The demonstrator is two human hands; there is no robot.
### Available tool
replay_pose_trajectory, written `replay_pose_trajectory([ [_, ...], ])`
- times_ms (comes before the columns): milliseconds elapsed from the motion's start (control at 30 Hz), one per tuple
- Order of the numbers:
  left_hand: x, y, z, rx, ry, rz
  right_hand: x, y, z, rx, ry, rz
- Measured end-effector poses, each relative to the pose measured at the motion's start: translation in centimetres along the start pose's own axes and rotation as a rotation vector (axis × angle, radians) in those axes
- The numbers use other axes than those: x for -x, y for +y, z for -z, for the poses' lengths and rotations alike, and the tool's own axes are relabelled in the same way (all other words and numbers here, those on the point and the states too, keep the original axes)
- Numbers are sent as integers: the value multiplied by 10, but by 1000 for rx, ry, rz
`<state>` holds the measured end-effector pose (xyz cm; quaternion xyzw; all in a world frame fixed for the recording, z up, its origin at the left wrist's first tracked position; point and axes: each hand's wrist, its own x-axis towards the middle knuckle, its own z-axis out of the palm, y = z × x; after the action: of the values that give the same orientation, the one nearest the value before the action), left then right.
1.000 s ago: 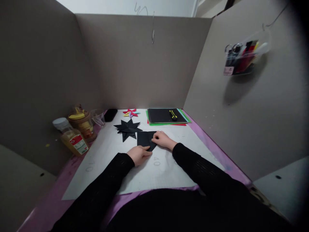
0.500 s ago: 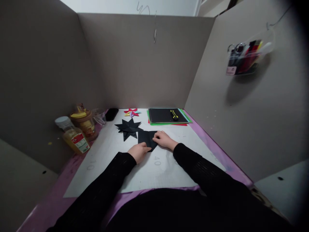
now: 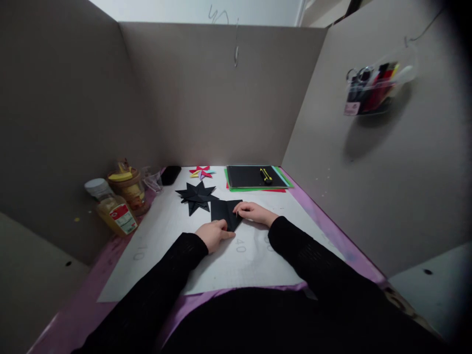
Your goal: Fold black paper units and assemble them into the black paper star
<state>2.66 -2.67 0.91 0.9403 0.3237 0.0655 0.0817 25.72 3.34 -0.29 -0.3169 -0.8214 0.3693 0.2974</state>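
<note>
A small black folded paper (image 3: 221, 210) lies flat on the white sheet, a crease line running down it. At its near edge is my left hand (image 3: 214, 236), thumb on the paper and index finger stretched along the lower corner. My right hand (image 3: 256, 213) pinches the paper's right side, fingertips bent together over that edge. Just left of the paper, close to its upper corner, sit black folded-paper stars (image 3: 197, 195), seemingly stacked, with many points. Part of the paper's lower edge is hidden by my left hand.
Behind are a small multicoloured paper star (image 3: 202, 173), a black phone-like object (image 3: 171, 174) and a coloured paper stack (image 3: 243, 177) bearing a yellow-black cutter (image 3: 266, 176). A bottle (image 3: 117, 211), jar (image 3: 129, 189) and clear cup (image 3: 152, 179) stand left. A tool holder (image 3: 372, 96) hangs right.
My right hand has shifted slightly right and its fingers are more bent. My left index finger has slid a little towards me and to the right. The paper stays in nearly the same place.
</note>
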Motion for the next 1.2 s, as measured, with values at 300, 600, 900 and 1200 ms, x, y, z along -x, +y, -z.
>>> replay_pose_trajectory([
  [300,-1,-3,-3,-15,46,17,4,3,16,-85,-207,12],
  [600,1,5,0,-120,-14,9,-3,7,-5,124,55,-74],
  [900,-9,1,-14,-44,84,186,-14,18,-28,570,217,-50],
  [1200,-13,1,-18,-173,-26,183,-17,13,-30,671,183,-128],
])
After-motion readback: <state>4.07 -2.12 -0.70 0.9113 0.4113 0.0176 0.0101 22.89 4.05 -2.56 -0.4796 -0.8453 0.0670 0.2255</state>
